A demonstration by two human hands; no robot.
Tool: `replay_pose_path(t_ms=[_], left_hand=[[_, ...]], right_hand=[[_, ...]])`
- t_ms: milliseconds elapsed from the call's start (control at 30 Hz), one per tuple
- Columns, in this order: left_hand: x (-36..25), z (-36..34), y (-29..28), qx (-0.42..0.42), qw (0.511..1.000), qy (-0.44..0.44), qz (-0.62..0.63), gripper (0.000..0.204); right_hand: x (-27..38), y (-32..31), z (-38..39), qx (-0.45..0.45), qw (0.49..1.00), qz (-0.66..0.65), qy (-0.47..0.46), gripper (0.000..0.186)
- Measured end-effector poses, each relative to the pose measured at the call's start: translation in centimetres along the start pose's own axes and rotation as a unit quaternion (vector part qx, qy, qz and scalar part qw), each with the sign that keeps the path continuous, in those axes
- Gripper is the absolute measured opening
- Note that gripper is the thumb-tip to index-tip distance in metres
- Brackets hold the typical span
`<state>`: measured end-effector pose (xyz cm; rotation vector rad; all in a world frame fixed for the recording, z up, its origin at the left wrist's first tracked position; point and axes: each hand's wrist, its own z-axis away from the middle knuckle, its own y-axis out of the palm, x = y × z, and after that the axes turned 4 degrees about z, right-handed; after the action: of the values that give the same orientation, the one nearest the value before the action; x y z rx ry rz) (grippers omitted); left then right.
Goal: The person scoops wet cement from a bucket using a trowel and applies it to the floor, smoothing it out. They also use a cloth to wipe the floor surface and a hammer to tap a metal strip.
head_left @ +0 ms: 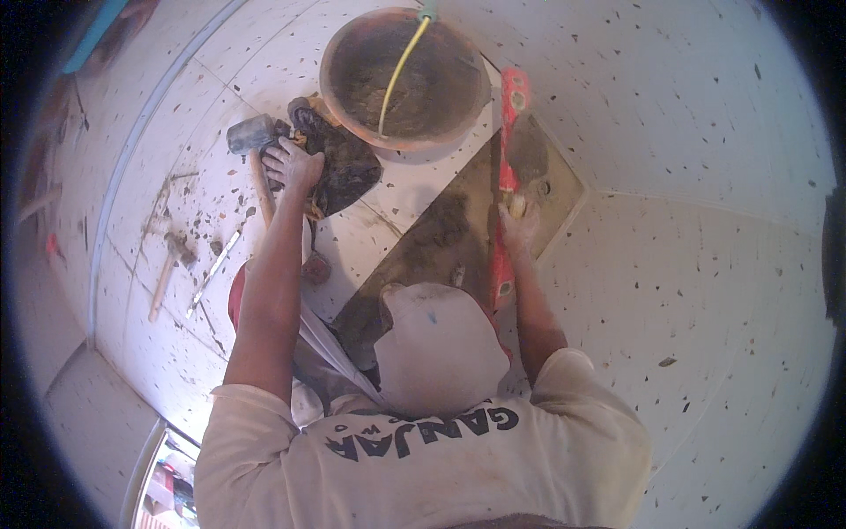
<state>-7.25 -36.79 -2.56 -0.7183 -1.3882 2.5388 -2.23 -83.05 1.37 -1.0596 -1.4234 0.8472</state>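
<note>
My left hand (295, 166) is spread, fingers apart, beside the head of a rubber mallet (251, 134) and over the edge of a dark, crumpled bag or cloth (348, 167). The mallet's wooden handle runs down next to my forearm. In my right hand (522, 231) is the pale handle of a trowel (529, 157), its grey blade pointing away from me. Alongside lies a long red spirit level (506, 176), close against my right fingers. Both rest over a strip of grey-brown mortar (436, 234), partly hidden by my capped head.
A round basin (414, 143) with dark mortar stands at the far middle, a yellow cord (401, 75) across it. On the left, a wooden-handled tool (162, 286) and a metal strip (214, 273) lie among crumbs on pale speckled tiles (194, 97).
</note>
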Motion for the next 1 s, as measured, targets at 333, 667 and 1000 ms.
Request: replay_pose_path(t_ms=[333, 667, 1000], left_hand=[[-1.3, -1.4, -0.3, 0.016, 0.999, -0.024, -0.022, 0.115], [-2.8, -2.9, -1.5, 0.046, 0.998, -0.028, 0.015, 0.119], [-2.3, -3.1, -1.0, 0.085, 0.996, -0.026, 0.001, 0.120]], right_hand=[[11.9, 0.7, -13.4, 0.173, 0.982, -0.076, 0.030, 0.053], [9.3, 12.6, -24.2, 0.150, 0.980, 0.007, -0.132, 0.061], [12.1, 10.9, -26.7, 0.202, 0.972, 0.039, -0.110, 0.061]])
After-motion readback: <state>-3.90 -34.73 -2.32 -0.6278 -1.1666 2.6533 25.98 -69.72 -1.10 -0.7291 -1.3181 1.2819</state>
